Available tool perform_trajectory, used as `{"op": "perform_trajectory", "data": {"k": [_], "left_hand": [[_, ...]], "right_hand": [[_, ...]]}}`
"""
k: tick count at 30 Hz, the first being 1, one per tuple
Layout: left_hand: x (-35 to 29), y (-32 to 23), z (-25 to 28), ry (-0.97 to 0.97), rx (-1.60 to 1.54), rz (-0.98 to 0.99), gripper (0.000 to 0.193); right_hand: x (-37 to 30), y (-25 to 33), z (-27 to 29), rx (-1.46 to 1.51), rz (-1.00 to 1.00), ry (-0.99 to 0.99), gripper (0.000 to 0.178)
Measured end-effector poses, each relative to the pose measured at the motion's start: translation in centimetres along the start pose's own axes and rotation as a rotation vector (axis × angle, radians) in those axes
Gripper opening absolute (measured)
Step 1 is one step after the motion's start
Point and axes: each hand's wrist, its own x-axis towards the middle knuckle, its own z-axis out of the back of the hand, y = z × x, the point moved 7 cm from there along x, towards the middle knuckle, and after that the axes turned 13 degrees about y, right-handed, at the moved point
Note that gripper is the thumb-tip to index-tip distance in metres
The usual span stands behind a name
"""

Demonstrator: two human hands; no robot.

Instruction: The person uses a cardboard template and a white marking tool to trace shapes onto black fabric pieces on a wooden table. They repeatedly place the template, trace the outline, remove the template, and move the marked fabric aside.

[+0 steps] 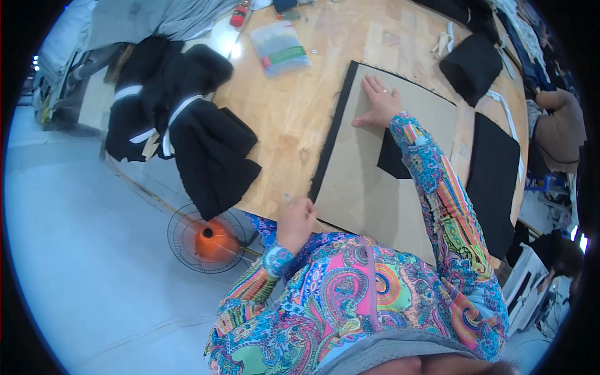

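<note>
A large beige sheet [347, 181], stiff like card, lies over black fabric [332, 134] on the wooden table. The fabric's frayed edge shows along the left and far sides. My right hand [378, 103] rests on the sheet's far part, fingers spread and nothing held. Beside its wrist, a dark angular patch [394, 156] shows on the sheet. At the sheet's near left corner, my left hand [297, 222] is closed, fingertips pinched together near the fabric edge. What it grips, if anything, is too small to make out.
Black garments with white bands [187, 119] hang over the table's left edge, above an orange fan [215, 239]. A clear plastic packet [279, 49] and a red bottle [239, 15] lie farther back. More black pieces [494, 181] lie at right, beside white strips [505, 112].
</note>
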Motion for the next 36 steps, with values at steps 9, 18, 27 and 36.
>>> {"op": "perform_trajectory", "data": {"k": [9,18,27,36], "left_hand": [[13.2,-10.5,-1.2,0.008,0.317,-0.394,0.029],[13.1,-9.9,-0.5,0.103,0.47,-0.377,0.037],[12.5,-9.3,0.8,0.163,0.505,-0.384,0.028],[16.9,-15.2,-0.7,0.367,-0.641,-0.386,0.047]], "right_hand": [[0.2,0.9,0.2,-0.041,-0.016,-0.007,0.121],[-6.2,-4.4,2.5,0.24,0.09,-0.097,0.095],[-18.2,-6.4,-4.8,0.066,-0.157,-0.124,0.095],[-17.6,-5.4,-5.3,0.037,-0.162,-0.133,0.102]]}}
